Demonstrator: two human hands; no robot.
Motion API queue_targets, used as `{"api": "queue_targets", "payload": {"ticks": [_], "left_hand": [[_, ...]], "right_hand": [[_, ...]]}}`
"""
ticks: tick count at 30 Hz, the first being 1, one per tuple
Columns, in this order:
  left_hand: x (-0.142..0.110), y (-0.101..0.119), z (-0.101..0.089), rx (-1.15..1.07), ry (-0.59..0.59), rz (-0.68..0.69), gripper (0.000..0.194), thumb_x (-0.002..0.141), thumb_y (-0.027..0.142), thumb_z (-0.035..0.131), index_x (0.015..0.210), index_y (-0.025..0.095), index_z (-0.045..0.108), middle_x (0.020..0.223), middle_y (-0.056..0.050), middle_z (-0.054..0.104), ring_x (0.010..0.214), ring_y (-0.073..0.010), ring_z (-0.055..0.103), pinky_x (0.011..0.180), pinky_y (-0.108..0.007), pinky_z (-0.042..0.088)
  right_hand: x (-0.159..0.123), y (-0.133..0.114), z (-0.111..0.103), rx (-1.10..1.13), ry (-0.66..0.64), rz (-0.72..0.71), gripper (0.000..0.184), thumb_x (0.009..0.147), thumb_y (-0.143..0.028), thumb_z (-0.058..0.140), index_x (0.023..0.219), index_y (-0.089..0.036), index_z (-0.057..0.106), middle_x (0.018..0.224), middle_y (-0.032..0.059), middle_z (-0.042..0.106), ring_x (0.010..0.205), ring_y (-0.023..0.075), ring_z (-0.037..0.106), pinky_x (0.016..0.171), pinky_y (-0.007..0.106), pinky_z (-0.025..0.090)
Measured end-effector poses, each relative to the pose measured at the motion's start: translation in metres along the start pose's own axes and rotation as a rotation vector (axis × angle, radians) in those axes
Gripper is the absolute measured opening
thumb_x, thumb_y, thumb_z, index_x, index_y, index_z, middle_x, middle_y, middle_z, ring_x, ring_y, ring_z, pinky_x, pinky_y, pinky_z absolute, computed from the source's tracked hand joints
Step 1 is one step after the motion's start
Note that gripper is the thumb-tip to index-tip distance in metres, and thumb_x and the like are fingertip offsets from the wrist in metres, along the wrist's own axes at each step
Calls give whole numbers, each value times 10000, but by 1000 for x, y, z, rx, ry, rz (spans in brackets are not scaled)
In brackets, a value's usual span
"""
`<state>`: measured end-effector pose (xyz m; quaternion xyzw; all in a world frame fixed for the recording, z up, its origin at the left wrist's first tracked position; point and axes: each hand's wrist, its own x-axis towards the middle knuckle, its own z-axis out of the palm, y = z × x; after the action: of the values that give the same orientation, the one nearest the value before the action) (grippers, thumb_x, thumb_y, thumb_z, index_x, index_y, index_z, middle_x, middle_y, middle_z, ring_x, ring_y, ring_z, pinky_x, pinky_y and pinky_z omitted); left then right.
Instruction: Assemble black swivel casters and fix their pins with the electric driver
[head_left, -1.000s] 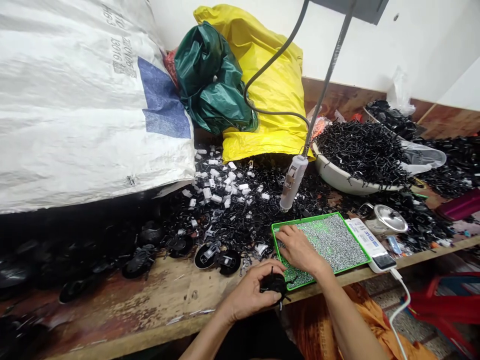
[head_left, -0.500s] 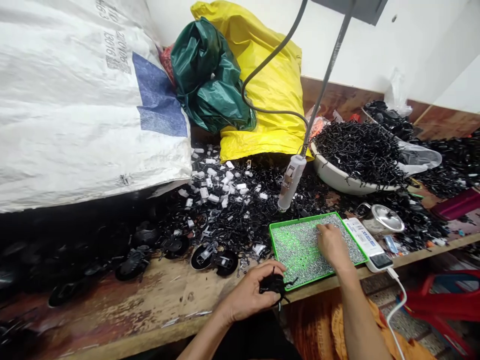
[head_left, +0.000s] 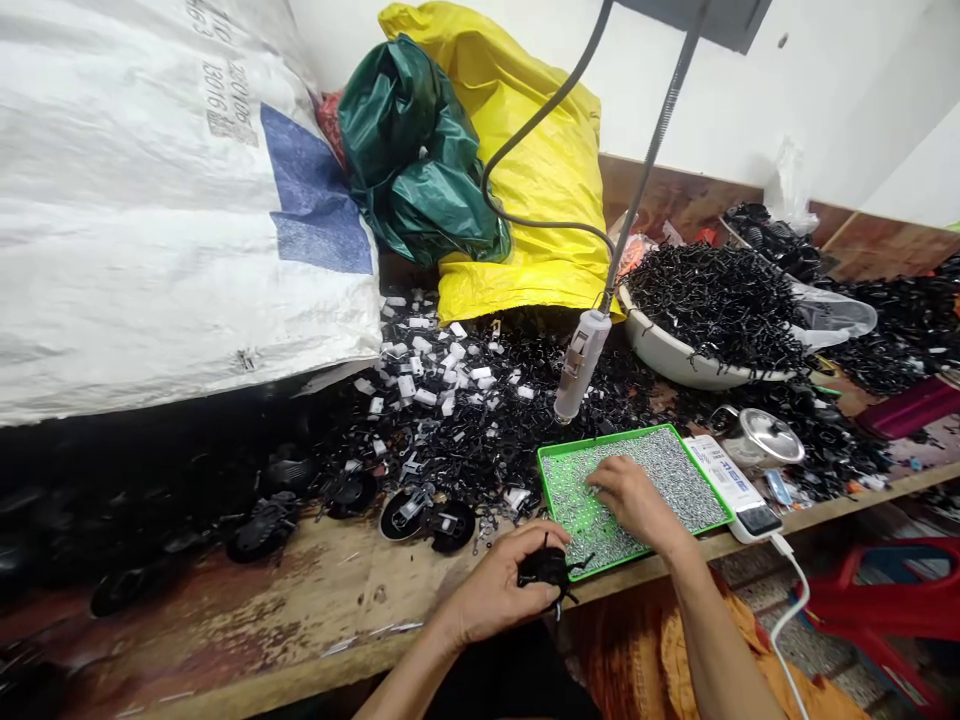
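On the scarred wooden surface [head_left: 225,610], the left hand [head_left: 487,585] has its fingers [head_left: 540,532] curled shut around a spiky black plastic part [head_left: 546,570]; the right hand [head_left: 637,505], fingers loosely spread, rests on small silver screws [head_left: 675,480] in a green-rimmed tray [head_left: 600,438].

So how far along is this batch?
Probably done: the white basin heaped with black plastic parts. In hand: the left hand grips a small black plastic part; the right hand touches small silver metal pieces in the green-rimmed tray. Left: loose black and white plastic pieces piled on the wooden bench.
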<state>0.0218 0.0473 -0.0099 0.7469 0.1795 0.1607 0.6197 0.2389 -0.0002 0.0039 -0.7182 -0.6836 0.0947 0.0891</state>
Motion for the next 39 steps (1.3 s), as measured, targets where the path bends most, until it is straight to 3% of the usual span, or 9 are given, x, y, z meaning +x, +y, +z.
{"api": "queue_targets", "payload": {"ticks": [4, 7, 15, 18, 22, 26, 29, 35, 39], "left_hand": [[0, 0, 0, -9, 8, 3, 271, 618, 108, 545, 878, 182, 559, 1045, -53, 536, 987, -189, 479, 896, -299, 326], [0, 0, 0, -10, 4, 3, 264, 626, 137, 553, 885, 183, 559, 1041, -52, 536, 986, -194, 477, 895, -306, 329], [0, -1, 0, -18, 13, 1, 272, 605, 150, 552, 876, 175, 565, 1029, -51, 542, 974, -200, 474, 876, -295, 327], [1, -1, 0, -16, 19, 5, 281, 602, 147, 549, 882, 174, 565, 1007, -48, 547, 949, -197, 482, 857, -290, 337], [0, 0, 1, -12, 23, 6, 288, 610, 141, 554, 895, 178, 569, 1024, -48, 550, 976, -200, 476, 883, -294, 328], [-1, -1, 1, -10, 22, -1, 287, 615, 101, 552, 888, 190, 569, 1039, -35, 548, 998, -189, 473, 907, -284, 314], [-1, -1, 0, -18, 15, -1, 299, 616, 99, 551, 899, 192, 567, 1035, -35, 544, 997, -187, 474, 905, -283, 315], [0, -1, -1, -20, 8, -11, 290, 605, 123, 547, 888, 181, 569, 1029, -47, 542, 994, -197, 469, 901, -290, 316], [1, 2, 0, -4, 17, -22, 262, 611, 184, 544, 871, 173, 564, 1007, -56, 547, 953, -203, 477, 869, -301, 339]], "right_hand": [[3, 38, -1, -104, 148, 259, 220, 803, -122, 426, 952, -111, 588, 933, 127, 533, 885, 242, 450, 757, 364, 342], [11, 35, 4, -154, 194, 329, 265, 821, -147, 389, 1019, -69, 547, 1013, 183, 499, 928, 289, 423, 760, 407, 328], [30, -49, 17, -91, 64, 15, 217, 815, -194, 435, 1004, -183, 541, 997, 83, 534, 934, 225, 427, 759, 334, 348], [24, -57, 13, -54, 10, -93, 176, 763, -130, 479, 889, -208, 573, 950, 37, 552, 899, 189, 449, 734, 290, 358], [6, -22, 2, -19, -26, -104, 124, 734, -130, 517, 742, -214, 608, 837, 2, 576, 823, 156, 487, 710, 250, 377], [-8, 31, -10, -74, 63, 115, 179, 737, -79, 467, 749, -163, 624, 824, 62, 583, 802, 198, 500, 713, 315, 384], [-5, 43, -11, -128, 145, 249, 229, 748, -64, 415, 842, -119, 616, 886, 130, 565, 825, 242, 489, 724, 377, 370], [26, -24, 13, -67, 78, 89, 237, 796, -91, 395, 939, -152, 574, 942, 92, 544, 874, 208, 453, 760, 319, 363], [26, -57, 13, -11, 3, -71, 202, 789, -86, 409, 900, -163, 560, 946, 77, 525, 893, 195, 431, 760, 305, 342]]}}
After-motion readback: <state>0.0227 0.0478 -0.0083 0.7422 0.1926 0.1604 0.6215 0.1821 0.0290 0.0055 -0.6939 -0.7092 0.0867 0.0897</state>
